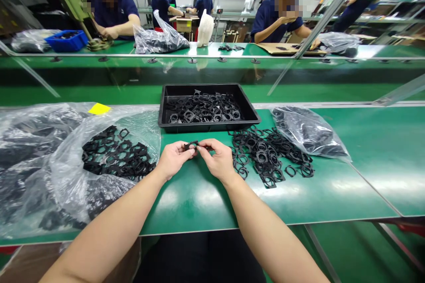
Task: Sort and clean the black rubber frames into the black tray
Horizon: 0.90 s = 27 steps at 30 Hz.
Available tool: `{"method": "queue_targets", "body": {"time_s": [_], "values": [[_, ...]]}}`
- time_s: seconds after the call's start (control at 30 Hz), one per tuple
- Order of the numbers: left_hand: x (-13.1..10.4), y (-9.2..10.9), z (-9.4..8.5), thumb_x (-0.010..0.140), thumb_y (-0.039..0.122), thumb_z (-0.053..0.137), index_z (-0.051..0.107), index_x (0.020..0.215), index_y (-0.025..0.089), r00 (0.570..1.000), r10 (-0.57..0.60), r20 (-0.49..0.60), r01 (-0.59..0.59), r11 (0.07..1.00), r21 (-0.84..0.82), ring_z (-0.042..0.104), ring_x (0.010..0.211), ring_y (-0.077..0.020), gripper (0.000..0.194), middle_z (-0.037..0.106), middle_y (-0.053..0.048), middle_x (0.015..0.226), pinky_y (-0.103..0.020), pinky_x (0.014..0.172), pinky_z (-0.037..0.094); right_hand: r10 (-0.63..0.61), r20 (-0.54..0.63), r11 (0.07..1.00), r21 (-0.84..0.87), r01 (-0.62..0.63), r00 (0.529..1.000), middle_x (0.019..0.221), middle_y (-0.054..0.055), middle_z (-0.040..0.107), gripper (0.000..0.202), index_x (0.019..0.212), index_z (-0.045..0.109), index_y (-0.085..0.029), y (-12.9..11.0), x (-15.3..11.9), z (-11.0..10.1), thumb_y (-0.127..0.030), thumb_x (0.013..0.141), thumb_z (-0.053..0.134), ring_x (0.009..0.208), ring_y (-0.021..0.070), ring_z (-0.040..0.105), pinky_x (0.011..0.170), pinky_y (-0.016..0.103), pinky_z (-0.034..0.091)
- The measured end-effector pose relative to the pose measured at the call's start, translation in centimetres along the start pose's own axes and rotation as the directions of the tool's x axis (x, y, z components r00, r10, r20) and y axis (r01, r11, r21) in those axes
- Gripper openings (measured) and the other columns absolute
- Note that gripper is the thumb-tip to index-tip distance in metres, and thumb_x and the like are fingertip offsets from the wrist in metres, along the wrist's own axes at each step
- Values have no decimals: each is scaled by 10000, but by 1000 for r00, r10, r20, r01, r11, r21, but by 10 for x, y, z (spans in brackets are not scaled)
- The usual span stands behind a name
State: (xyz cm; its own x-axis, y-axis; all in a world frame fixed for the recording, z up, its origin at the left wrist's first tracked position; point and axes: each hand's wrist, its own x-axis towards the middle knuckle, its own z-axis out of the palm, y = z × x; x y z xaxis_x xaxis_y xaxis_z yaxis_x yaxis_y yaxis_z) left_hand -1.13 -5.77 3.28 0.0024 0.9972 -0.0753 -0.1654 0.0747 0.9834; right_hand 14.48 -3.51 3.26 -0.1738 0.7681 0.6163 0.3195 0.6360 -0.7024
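Between my two hands is a small black plastic part (191, 145) with a round opening. My left hand (174, 158) pinches it from the left, and my right hand (217, 158) has thumb and fingertips closed on its right end. Just beyond them stands a black tray (209, 129) filled with many similar black parts (206, 108). A loose pile of black ring-shaped parts (262, 154) lies to the right of my right hand. On the left, an open clear plastic bag (69, 159) has black frame-like parts (116, 154) in its mouth.
A second clear bag of black parts (307, 132) lies at the right, and a yellow label (99, 108) sits on the left bag. Behind the tray, a raised shelf edge with metal struts (287, 68) runs across. Co-workers sit beyond, near a blue bin (67, 41).
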Motion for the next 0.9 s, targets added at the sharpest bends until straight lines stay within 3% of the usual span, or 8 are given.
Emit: {"method": "queue_targets", "body": {"time_s": [0.17,0.37,0.6,0.9], "values": [[0,0,1,612,329,763,641,819,117,1000,12,8,-12,1000,-9,641,685,-140,320,687,-33,738,-317,764,518,-132,-13,989,-68,131,991,830,22,674,80,892,629,-210,-2,0,-2,-185,839,573,722,140,633,695,263,532],[0,-7,-1,657,339,733,673,880,120,995,88,52,-92,993,78,648,804,-176,319,706,-70,886,-331,824,500,-234,2,967,-106,233,972,880,34,693,137,913,648,-212,-3,1,-2,-152,861,536,832,154,650,786,283,530],[-1,-5,-3,730,348,668,692,934,136,982,168,85,-181,967,181,648,854,-196,295,709,-71,945,-337,837,501,-155,35,986,-59,157,987,858,18,705,97,872,661,-239,-8,2,-5,-204,854,572,864,176,650,816,324,522],[-3,-6,-2,746,362,651,694,987,145,982,154,105,-172,968,185,646,881,-205,327,709,-70,974,-341,858,493,-124,39,992,-28,125,991,856,15,699,98,828,670,-245,-7,3,-6,-197,846,588,849,174,638,802,330,511]]}}
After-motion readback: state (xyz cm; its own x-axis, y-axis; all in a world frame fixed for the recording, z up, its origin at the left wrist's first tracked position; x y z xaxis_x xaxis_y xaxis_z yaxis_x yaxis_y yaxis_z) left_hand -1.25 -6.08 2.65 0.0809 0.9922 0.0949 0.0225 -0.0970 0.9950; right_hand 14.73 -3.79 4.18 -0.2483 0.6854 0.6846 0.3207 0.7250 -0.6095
